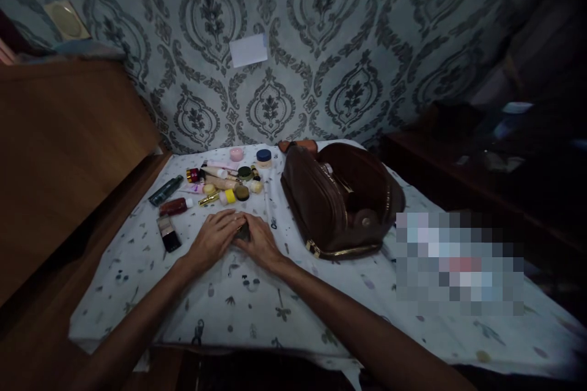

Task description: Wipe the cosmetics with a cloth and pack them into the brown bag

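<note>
Both of my hands meet over the printed cloth, around a small dark object (pixel 243 232) that they mostly hide; its kind is not clear. My left hand (pixel 215 234) curls over it from the left. From the other side, my right hand (pixel 260 240) wraps its fingers and thumb against it. Just beyond lies a cluster of cosmetics, among them a gold tube (pixel 209 198), a jar with a dark lid (pixel 244 173) and a navy-lidded jar (pixel 263 157). A reddish-brown bottle (pixel 174 206) and a flat dark-and-clear container (pixel 169 234) lie left of my hands.
An open brown bag (pixel 339 201) with gold zips stands right of my hands. A dark green bottle (pixel 166 190) lies at the left. White patterned cloth (pixel 257 317) covers the table, against a wallpapered wall. A wooden cabinet (pixel 68 153) flanks the left; a blurred-out patch covers the right.
</note>
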The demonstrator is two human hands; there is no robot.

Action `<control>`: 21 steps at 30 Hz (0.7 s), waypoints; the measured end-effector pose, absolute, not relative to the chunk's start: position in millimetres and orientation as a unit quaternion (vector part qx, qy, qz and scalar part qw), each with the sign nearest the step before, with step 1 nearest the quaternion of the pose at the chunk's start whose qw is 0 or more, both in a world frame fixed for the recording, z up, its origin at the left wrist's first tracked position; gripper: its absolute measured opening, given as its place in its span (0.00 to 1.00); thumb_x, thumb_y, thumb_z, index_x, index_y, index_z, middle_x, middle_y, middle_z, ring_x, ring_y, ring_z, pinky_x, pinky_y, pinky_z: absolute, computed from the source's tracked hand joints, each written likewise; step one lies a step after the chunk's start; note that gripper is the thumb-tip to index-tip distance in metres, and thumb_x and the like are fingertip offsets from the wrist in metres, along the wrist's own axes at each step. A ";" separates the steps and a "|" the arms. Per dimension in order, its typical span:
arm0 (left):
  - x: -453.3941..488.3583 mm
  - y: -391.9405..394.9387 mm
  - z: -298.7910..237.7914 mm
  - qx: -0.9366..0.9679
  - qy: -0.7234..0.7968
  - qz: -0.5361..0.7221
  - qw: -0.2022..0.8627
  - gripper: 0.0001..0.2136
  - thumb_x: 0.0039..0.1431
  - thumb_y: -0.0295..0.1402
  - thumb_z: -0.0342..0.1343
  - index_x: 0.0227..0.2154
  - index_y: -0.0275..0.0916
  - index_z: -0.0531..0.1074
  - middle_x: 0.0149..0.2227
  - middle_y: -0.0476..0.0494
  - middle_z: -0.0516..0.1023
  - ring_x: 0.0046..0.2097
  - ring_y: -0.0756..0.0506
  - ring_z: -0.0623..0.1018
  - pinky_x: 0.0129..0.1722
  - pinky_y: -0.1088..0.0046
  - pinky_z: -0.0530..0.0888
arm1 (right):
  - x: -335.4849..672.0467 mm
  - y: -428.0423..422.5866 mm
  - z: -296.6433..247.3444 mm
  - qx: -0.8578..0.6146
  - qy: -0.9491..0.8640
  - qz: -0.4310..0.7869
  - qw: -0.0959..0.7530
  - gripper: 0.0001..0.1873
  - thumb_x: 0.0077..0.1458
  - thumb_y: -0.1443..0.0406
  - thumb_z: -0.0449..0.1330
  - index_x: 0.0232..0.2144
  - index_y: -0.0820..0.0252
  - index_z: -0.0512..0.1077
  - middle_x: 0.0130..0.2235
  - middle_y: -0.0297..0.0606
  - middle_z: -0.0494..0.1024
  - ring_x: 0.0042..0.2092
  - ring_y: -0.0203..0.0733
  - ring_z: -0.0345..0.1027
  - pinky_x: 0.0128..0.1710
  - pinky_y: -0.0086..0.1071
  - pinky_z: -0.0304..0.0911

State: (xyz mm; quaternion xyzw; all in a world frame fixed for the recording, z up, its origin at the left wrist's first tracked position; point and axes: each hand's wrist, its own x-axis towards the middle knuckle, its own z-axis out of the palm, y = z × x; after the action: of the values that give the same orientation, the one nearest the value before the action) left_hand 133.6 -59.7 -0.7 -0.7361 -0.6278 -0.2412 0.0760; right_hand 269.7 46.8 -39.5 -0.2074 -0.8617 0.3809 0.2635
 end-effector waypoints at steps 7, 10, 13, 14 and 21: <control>126.4 -47.4 -2.4 -0.762 -0.622 -0.152 0.096 0.16 0.66 0.34 0.49 0.56 0.41 0.67 0.56 0.38 0.72 0.59 0.39 0.67 0.56 0.57 0.70 | 267.5 47.3 -42.9 -0.214 -0.868 0.359 0.268 0.25 0.52 0.64 0.63 0.52 0.65 0.67 0.50 0.49 0.75 0.52 0.53 0.67 0.52 0.44 0.61; 129.6 -42.2 -0.3 -0.744 -0.644 -0.144 0.106 0.14 0.66 0.37 0.49 0.52 0.41 0.68 0.51 0.39 0.72 0.53 0.40 0.69 0.49 0.60 0.74 | 267.2 46.6 -42.2 -0.218 -0.867 0.357 0.271 0.26 0.50 0.64 0.64 0.52 0.63 0.67 0.50 0.47 0.76 0.51 0.52 0.68 0.51 0.43 0.61; 133.7 -36.3 -2.5 -0.720 -0.664 -0.160 0.125 0.12 0.65 0.38 0.50 0.46 0.41 0.70 0.47 0.39 0.72 0.49 0.40 0.70 0.43 0.64 0.75 | 267.6 45.6 -38.7 -0.222 -0.865 0.364 0.263 0.30 0.48 0.64 0.65 0.53 0.65 0.66 0.50 0.48 0.75 0.51 0.52 0.68 0.52 0.43 0.61; 135.0 -34.8 -3.8 -0.713 -0.666 -0.173 0.130 0.11 0.65 0.38 0.50 0.44 0.40 0.71 0.46 0.38 0.72 0.48 0.40 0.71 0.42 0.64 0.75 | 267.8 45.4 -37.5 -0.224 -0.864 0.366 0.261 0.31 0.47 0.64 0.65 0.54 0.65 0.65 0.50 0.48 0.75 0.51 0.53 0.68 0.52 0.43 0.61; 145.3 -37.2 -7.6 -0.693 -0.634 -0.325 0.113 0.10 0.64 0.35 0.46 0.43 0.41 0.69 0.42 0.40 0.71 0.46 0.42 0.72 0.46 0.63 0.73 | 269.5 47.2 -36.5 -0.166 -0.843 0.419 0.295 0.38 0.41 0.63 0.68 0.56 0.60 0.63 0.53 0.44 0.74 0.52 0.50 0.68 0.52 0.42 0.62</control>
State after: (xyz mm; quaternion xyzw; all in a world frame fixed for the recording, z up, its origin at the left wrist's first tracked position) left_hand 145.3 -37.2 -7.6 -0.6931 -0.6335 -0.3249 0.1128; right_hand 269.5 47.2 -36.5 -0.1658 -0.8427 0.4185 0.2952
